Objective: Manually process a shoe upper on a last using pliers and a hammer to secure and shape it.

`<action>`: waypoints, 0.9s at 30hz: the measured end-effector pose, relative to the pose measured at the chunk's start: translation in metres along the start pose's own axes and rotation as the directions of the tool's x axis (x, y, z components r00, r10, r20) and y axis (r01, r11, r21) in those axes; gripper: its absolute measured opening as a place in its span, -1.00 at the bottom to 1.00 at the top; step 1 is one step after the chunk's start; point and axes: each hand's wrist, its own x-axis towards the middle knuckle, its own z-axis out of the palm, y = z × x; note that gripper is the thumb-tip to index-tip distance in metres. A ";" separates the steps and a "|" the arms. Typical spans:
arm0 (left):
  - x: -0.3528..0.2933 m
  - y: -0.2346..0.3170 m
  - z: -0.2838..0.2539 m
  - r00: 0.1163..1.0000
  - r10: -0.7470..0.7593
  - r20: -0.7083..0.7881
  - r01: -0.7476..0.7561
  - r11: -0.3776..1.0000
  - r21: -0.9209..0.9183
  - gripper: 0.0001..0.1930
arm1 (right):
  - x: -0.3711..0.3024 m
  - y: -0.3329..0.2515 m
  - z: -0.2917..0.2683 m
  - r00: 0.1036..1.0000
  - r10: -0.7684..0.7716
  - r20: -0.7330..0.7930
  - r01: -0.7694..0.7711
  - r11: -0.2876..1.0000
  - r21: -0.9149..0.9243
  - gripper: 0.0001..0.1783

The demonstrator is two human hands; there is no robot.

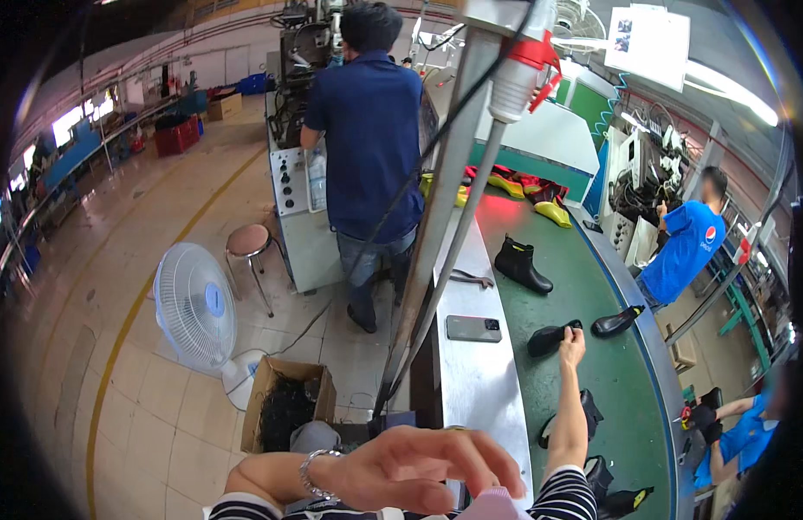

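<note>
My right hand (572, 344) reaches out over the green belt, its fingers closed on the near-right end of a black shoe (547, 340). Close to the lower edge is my left hand (419, 468), with a bracelet at the wrist. Its fingers are loosely bent, with a gap between them and the thumb. A pale pink thing (492, 504) shows just below those fingertips; I cannot make out what it is. Farther up the belt stands a black ankle boot (523, 266). Another black shoe (618, 321) lies to the right, and more black footwear (590, 418) lies beside my right forearm.
A phone (473, 328) lies on the metal ledge (471, 381) left of the green belt (562, 295). A metal post (432, 225) rises beside it. Left are a fan (195, 303), a stool (250, 243) and a carton (256, 407). Several people work nearby, one in navy (374, 147) ahead.
</note>
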 end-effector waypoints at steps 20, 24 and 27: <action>-0.074 -0.051 -0.030 0.969 -0.128 0.211 -0.126 0.479 0.868 0.24 | -0.242 -0.366 -0.316 0.885 -0.334 0.325 0.033 0.741 0.670 -0.88; -0.105 -0.072 -0.019 0.992 -0.113 0.062 0.011 0.552 0.834 0.25 | -0.262 -0.381 -0.289 0.820 -0.427 0.382 0.081 0.747 0.660 -0.84; -0.133 -0.081 -0.032 0.991 -0.108 -0.072 0.130 0.762 0.635 0.21 | -0.268 -0.374 -0.251 0.712 -0.368 0.598 -0.112 0.782 0.614 -0.83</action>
